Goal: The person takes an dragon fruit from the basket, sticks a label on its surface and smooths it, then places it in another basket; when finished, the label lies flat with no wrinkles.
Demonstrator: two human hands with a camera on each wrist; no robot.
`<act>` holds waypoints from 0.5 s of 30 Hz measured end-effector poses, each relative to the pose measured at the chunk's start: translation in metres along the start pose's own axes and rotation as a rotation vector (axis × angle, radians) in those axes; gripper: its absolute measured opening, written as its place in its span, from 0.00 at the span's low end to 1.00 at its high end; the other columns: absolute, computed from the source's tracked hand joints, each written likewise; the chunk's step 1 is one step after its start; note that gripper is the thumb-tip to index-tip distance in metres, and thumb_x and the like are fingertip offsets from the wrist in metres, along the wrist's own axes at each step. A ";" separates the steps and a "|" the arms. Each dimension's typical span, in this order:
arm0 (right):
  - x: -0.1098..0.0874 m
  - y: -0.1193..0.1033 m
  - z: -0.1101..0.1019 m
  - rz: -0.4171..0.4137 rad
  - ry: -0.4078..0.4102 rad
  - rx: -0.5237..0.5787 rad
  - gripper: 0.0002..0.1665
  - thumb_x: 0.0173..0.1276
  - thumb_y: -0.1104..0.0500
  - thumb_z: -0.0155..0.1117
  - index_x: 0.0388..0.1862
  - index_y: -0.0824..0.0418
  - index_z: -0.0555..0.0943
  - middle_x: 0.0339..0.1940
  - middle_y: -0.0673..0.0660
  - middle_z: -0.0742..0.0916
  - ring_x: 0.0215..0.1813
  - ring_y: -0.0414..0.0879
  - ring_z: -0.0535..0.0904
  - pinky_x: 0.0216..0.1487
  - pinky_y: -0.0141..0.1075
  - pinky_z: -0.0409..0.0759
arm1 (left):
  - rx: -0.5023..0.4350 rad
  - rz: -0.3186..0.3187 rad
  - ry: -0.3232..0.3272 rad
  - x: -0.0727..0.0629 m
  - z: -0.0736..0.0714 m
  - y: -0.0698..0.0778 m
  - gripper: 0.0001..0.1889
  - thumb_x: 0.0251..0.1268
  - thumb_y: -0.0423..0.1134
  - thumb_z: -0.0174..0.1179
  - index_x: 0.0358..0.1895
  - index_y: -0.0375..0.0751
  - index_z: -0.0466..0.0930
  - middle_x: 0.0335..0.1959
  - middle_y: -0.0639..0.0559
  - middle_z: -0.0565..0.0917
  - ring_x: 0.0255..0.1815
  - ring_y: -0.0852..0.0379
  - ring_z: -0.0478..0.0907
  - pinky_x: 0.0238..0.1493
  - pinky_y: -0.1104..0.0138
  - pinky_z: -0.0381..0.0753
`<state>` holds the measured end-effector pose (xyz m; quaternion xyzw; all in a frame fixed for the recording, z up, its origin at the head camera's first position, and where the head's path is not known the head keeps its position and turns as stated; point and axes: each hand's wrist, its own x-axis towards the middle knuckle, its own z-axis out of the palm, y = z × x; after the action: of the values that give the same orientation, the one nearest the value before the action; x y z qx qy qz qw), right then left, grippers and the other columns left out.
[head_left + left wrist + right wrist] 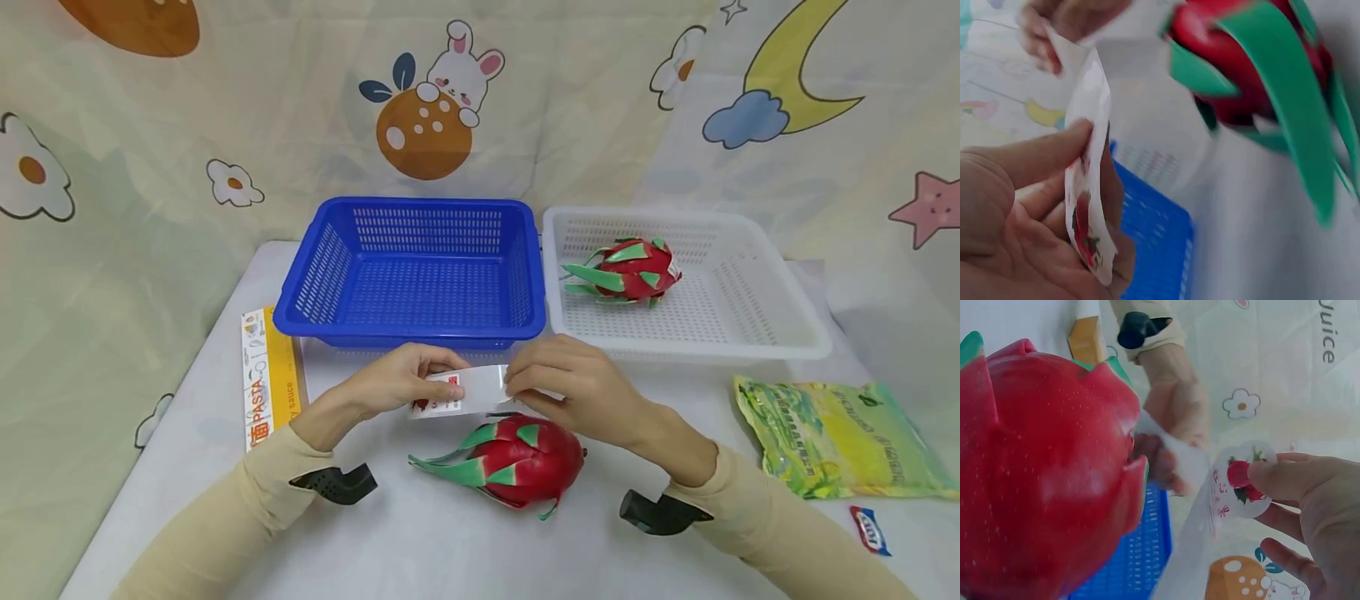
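Observation:
My left hand pinches a white strip of sticker labels between thumb and fingers. A red fruit picture shows on the strip near that thumb in the left wrist view. At the strip's other end, my right hand pinches a rounded sticker printed with red fruit; the sticker overlaps the strip's edge in the right wrist view. Just below both hands lies a red dragon fruit with green-tipped scales, its long leaves pointing left.
Behind the hands stand a blue basket and a white basket, the latter holding another dragon fruit with a label. A pasta box lies left; a green-yellow bag and a small packet lie right.

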<state>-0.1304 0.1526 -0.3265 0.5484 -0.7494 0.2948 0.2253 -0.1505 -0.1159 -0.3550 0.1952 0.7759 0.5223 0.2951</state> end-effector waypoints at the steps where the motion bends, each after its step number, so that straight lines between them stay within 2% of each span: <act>1: -0.002 0.000 -0.003 0.019 0.006 0.003 0.12 0.52 0.67 0.75 0.35 0.56 0.85 0.37 0.50 0.87 0.44 0.43 0.83 0.47 0.31 0.81 | 0.037 -0.023 0.016 0.002 -0.001 -0.005 0.17 0.62 0.40 0.65 0.52 0.36 0.80 0.33 0.55 0.82 0.24 0.60 0.72 0.24 0.72 0.70; 3: -0.007 0.001 -0.009 0.077 0.019 0.008 0.15 0.49 0.70 0.75 0.36 0.57 0.84 0.36 0.50 0.87 0.42 0.43 0.83 0.48 0.28 0.80 | 0.121 -0.050 0.055 0.006 -0.004 -0.015 0.15 0.62 0.39 0.65 0.50 0.37 0.81 0.33 0.53 0.82 0.25 0.60 0.71 0.25 0.71 0.70; 5: -0.013 0.002 -0.017 0.144 0.040 0.016 0.19 0.45 0.73 0.75 0.36 0.57 0.84 0.35 0.50 0.87 0.41 0.43 0.83 0.49 0.24 0.79 | 0.222 -0.052 0.095 0.009 -0.007 -0.025 0.14 0.62 0.37 0.65 0.50 0.36 0.81 0.36 0.49 0.84 0.29 0.58 0.74 0.31 0.68 0.74; 7: -0.019 0.002 -0.025 0.236 0.054 0.015 0.20 0.45 0.75 0.74 0.36 0.57 0.84 0.34 0.50 0.88 0.41 0.42 0.83 0.51 0.20 0.76 | 0.330 -0.042 0.142 0.012 -0.009 -0.033 0.15 0.62 0.36 0.64 0.50 0.34 0.81 0.42 0.45 0.85 0.39 0.55 0.78 0.41 0.63 0.78; 10: -0.028 0.002 -0.036 0.379 0.085 0.010 0.20 0.45 0.76 0.74 0.35 0.57 0.85 0.33 0.50 0.88 0.41 0.38 0.83 0.51 0.17 0.75 | 0.492 -0.028 0.223 0.015 -0.013 -0.042 0.16 0.62 0.35 0.64 0.51 0.33 0.81 0.48 0.40 0.85 0.52 0.47 0.79 0.53 0.55 0.78; 15: -0.041 0.001 -0.047 0.563 0.121 0.110 0.20 0.48 0.78 0.73 0.36 0.59 0.83 0.33 0.50 0.87 0.40 0.32 0.82 0.50 0.20 0.77 | 0.710 -0.053 0.334 0.019 -0.014 -0.055 0.16 0.61 0.37 0.64 0.52 0.37 0.82 0.48 0.42 0.85 0.46 0.45 0.82 0.49 0.53 0.79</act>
<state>-0.1184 0.2134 -0.3193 0.3117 -0.8402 0.4180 0.1489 -0.1740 -0.1349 -0.4066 0.1774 0.9504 0.2383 0.0921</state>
